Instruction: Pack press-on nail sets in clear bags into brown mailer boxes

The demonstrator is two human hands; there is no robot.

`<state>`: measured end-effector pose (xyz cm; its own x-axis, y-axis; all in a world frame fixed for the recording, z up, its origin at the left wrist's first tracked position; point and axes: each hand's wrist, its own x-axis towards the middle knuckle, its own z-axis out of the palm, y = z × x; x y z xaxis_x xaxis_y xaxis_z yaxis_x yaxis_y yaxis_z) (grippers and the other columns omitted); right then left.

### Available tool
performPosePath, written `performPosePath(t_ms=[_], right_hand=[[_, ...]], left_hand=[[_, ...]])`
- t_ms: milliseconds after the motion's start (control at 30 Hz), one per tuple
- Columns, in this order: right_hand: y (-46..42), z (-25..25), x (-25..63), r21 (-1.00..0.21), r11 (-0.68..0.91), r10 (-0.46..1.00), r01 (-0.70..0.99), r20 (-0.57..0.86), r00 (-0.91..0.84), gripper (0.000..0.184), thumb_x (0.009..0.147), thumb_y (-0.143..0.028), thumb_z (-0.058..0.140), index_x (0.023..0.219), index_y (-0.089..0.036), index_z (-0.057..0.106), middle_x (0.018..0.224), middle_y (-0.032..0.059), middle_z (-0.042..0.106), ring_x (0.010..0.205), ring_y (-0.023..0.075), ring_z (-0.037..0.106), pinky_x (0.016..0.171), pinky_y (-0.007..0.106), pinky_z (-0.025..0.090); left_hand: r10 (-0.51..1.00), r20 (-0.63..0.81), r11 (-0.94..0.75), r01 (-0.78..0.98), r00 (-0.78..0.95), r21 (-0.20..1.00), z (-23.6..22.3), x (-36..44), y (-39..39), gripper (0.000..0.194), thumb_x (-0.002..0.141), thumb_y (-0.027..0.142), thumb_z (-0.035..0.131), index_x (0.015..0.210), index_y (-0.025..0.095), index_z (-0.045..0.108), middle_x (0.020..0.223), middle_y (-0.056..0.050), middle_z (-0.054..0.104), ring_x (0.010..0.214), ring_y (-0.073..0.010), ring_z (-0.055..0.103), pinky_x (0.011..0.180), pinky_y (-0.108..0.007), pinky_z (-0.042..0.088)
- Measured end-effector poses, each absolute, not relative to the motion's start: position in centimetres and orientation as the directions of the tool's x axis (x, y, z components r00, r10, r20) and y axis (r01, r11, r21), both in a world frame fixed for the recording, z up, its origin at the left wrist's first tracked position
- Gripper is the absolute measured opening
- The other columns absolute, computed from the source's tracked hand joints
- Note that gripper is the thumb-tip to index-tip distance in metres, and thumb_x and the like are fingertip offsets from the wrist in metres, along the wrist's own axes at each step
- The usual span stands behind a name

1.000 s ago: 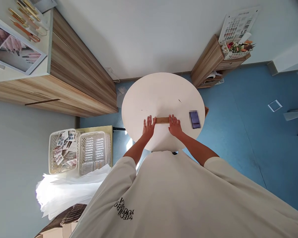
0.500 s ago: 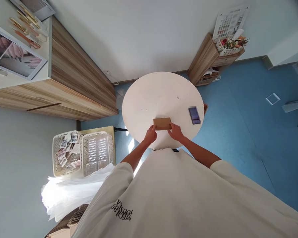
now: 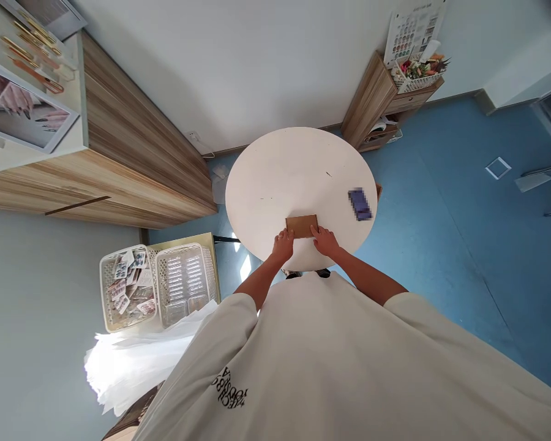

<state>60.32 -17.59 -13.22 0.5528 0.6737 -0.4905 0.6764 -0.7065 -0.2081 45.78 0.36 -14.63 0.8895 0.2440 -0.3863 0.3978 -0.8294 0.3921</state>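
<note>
A small brown cardboard box (image 3: 302,226) lies closed on the round white table (image 3: 294,165), close to its near edge. My left hand (image 3: 283,244) grips the box at its near left corner, fingers bent against the side. At the opposite end, my right hand (image 3: 325,241) holds the near right corner, the thumb resting on the top. The undersides of both hands are hidden from above.
A blurred dark blue object (image 3: 360,204) lies at the table's right. White baskets (image 3: 160,269) with cards and clear plastic cases stand at the left, beside white sheets (image 3: 133,361). A wooden cabinet (image 3: 151,122) fills the left; a smaller one (image 3: 370,98) stands behind.
My left hand has shifted inward along the near side of the box, and my right thumb lies further over its top. The whole view has tilted slightly.
</note>
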Motion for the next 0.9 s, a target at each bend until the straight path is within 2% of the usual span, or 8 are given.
performPosePath(t_ms=[100,233,367,500,700,900], right_hand=[[-17.1,-12.5,60.6,-0.223,-0.737,0.644,0.638,-0.516,0.564,0.070,0.103,-0.028,0.043,0.171,-0.022,0.028,0.160,0.0221,0.047,0.140,0.0383,0.049,0.113,0.052,0.041],[-16.7,-12.1,60.1,-0.275,-0.793,0.595,0.543,-0.542,0.594,0.076,0.102,-0.035,0.050,0.172,-0.025,0.024,0.164,0.0196,0.042,0.142,0.0375,0.048,0.112,0.050,0.044],[-16.8,-11.8,59.3,-0.346,-0.836,0.548,0.425,-0.554,0.626,0.077,0.101,-0.040,0.053,0.171,-0.024,0.026,0.166,0.0178,0.040,0.146,0.0351,0.046,0.113,0.045,0.045],[-16.8,-10.9,59.3,-0.401,-0.835,0.546,0.376,-0.528,0.651,0.075,0.101,-0.042,0.055,0.170,-0.023,0.031,0.167,0.0166,0.038,0.149,0.0344,0.043,0.116,0.044,0.044],[-16.5,-9.4,61.3,-0.479,-0.797,0.575,0.369,-0.411,0.708,0.074,0.099,-0.043,0.057,0.167,-0.023,0.036,0.167,0.0169,0.038,0.148,0.0366,0.041,0.118,0.048,0.043],[-17.7,-8.6,64.9,-0.520,-0.772,0.576,0.365,-0.332,0.747,0.074,0.099,-0.045,0.056,0.167,-0.024,0.036,0.166,0.0159,0.037,0.146,0.0378,0.042,0.118,0.051,0.042]], left_hand=[[0.258,-0.390,-0.782,0.428,0.884,0.453,-13.9,46.0,0.2,0.080,0.089,0.009,0.051,0.166,0.012,0.033,0.170,-0.029,0.036,0.156,-0.0399,0.039,0.121,-0.062,0.036],[0.275,-0.446,-0.686,0.498,0.852,0.530,-13.1,45.6,-0.3,0.083,0.090,0.016,0.055,0.169,0.019,0.028,0.171,-0.025,0.034,0.150,-0.0385,0.048,0.117,-0.057,0.043],[0.293,-0.443,-0.616,0.522,0.847,0.590,-12.3,45.4,-0.6,0.087,0.090,0.022,0.059,0.170,0.019,0.025,0.166,-0.023,0.043,0.145,-0.0370,0.054,0.116,-0.052,0.045],[0.305,-0.382,-0.606,0.487,0.873,0.629,-11.5,45.6,-0.5,0.086,0.090,0.024,0.059,0.170,0.019,0.026,0.165,-0.022,0.043,0.147,-0.0379,0.051,0.116,-0.052,0.045],[0.345,-0.281,-0.625,0.442,0.896,0.643,-9.8,47.6,-0.2,0.085,0.091,0.022,0.058,0.170,0.021,0.026,0.165,-0.020,0.043,0.147,-0.0367,0.051,0.118,-0.055,0.043],[0.362,-0.215,-0.653,0.411,0.907,0.637,-8.4,51.6,-1.4,0.083,0.093,0.023,0.057,0.170,0.019,0.026,0.169,-0.020,0.038,0.157,-0.0376,0.038,0.123,-0.056,0.039]])
